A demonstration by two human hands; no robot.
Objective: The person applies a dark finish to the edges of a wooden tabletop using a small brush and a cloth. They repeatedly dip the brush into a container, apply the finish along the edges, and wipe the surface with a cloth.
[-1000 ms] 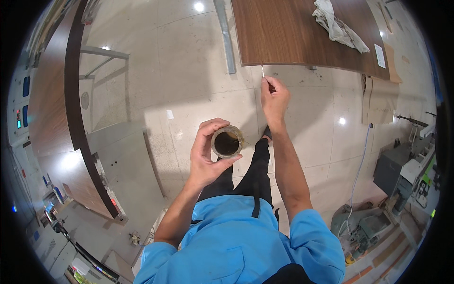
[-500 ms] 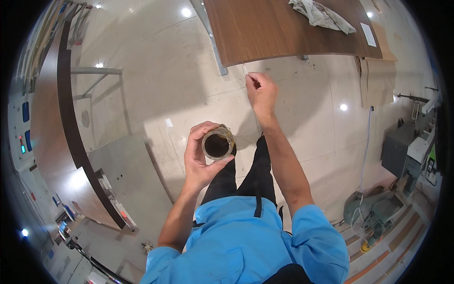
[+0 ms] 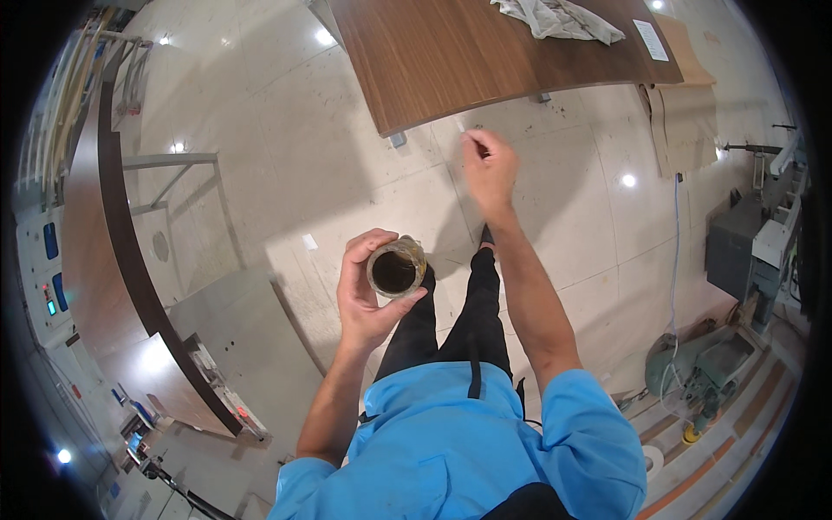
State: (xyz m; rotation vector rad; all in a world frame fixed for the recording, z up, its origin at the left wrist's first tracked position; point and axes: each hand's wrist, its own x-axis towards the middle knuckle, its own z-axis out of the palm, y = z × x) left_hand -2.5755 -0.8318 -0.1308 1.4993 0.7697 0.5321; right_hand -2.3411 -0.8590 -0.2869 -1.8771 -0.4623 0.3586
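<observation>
My left hand (image 3: 366, 290) is wrapped round an open jar (image 3: 419, 267), round and stained, held upright in front of my body. Its inside looks dark, and I see in from above. Out ahead, my right hand (image 3: 491, 173) is closed with thumb and fingertips together. A thin pale bit seems to stick out at the fingertips, too blurred to name. That hand is in the air just short of the near edge of a brown wood-grain tabletop (image 3: 433, 69), apart from it. A crumpled pale cloth (image 3: 559, 22) and a white paper label (image 3: 651, 40) lie on the tabletop.
A long brown panel (image 3: 91, 260) runs along the left beside a metal frame (image 3: 173, 160). Brown sheet material (image 3: 680, 126) hangs at the table's right end. Grey-green machinery (image 3: 711, 364) stands at the right, with a hanging cable (image 3: 676, 260). Glossy tiles (image 3: 572, 217) cover the floor.
The table has shifted left and upward in view. My right hand sits a little further right and farther from the table's corner. The jar stays in my left hand, nearly in place.
</observation>
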